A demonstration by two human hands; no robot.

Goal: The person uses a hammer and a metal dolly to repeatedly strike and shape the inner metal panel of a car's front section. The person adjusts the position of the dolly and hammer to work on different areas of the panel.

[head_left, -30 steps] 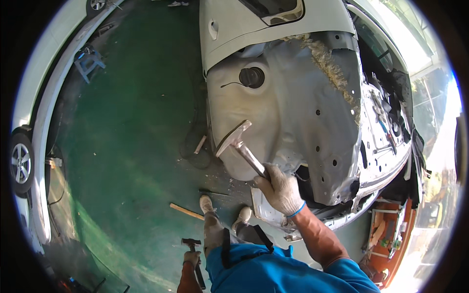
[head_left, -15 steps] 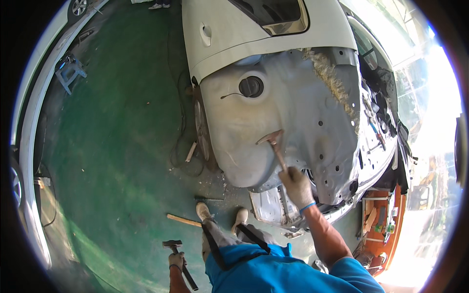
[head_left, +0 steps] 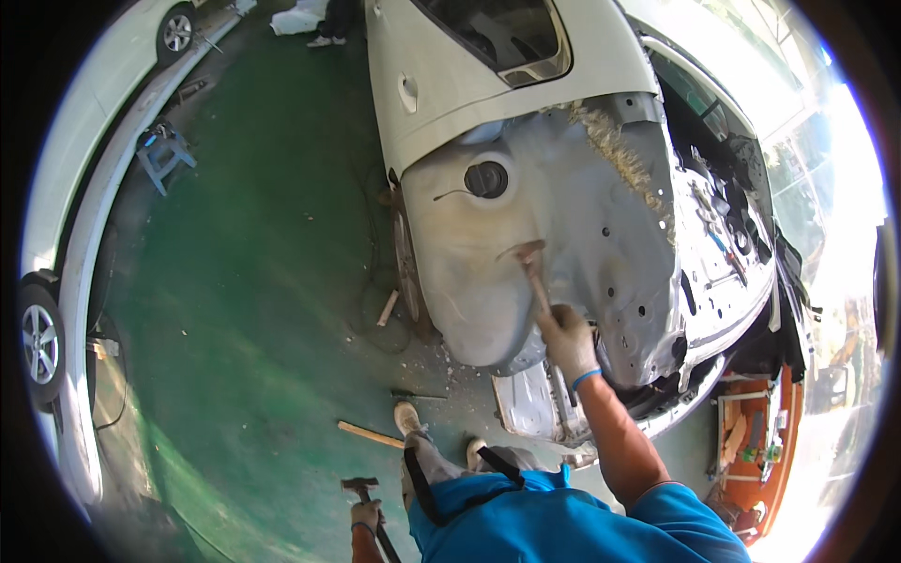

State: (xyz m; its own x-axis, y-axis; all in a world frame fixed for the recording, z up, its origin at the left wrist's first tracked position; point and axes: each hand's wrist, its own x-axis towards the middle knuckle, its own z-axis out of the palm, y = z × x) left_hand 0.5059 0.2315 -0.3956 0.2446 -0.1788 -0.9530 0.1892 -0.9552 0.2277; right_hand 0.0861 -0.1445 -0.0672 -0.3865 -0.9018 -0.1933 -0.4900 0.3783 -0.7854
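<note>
My right hand [head_left: 570, 342], in a pale work glove, is closed round the wooden handle of a body hammer [head_left: 540, 281]. The reddish hammer head is slightly blurred and lies over the bare grey inner panel [head_left: 474, 314] at the car's rear side; whether it touches is hard to tell. Farther up that panel sits a black round fuel cap [head_left: 486, 179] with a cord. Low at my left side, my left hand [head_left: 367, 514], also gloved, grips a second hammer [head_left: 360, 485] with a dark handle. That hammer hangs clear of the car, its head upward.
The white car [head_left: 469, 80] has its rear cut open, with tools [head_left: 725, 246] lying inside. A wooden stick [head_left: 371, 433] and a dark bar [head_left: 419, 396] lie on the green floor by my feet. An orange cart [head_left: 751, 441] stands right; a blue-grey stool [head_left: 164, 155] stands far left.
The view has shifted, so the car and floor sit differently in the picture. Both hands keep their hammers; the right hammer stays over the same area of the panel.
</note>
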